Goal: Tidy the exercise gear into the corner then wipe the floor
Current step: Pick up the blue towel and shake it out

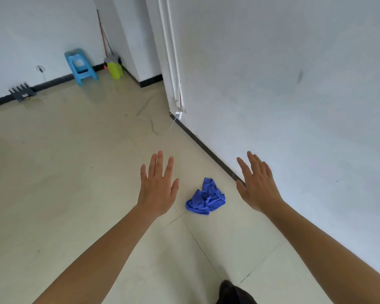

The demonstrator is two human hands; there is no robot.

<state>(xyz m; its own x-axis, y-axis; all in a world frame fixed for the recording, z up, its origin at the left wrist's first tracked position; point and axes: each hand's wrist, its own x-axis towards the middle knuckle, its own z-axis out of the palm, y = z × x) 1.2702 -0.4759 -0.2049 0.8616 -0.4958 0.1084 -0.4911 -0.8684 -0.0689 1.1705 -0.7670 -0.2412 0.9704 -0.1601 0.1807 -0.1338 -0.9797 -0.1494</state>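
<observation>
Your left hand (157, 189) and right hand (258, 187) both reach forward with fingers straight and spread, each grip wide open and holding nothing. The crumpled blue cloth (205, 197) lies on the tiled floor (75, 172) between your hands, near the wall (294, 84). Far off, a blue stool (80, 66) and a yellow-green dustpan (115, 70) stand by the far corner.

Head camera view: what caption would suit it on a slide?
Left hand and right hand spread open, with a crumpled blue cloth on the tiled floor between them.
</observation>
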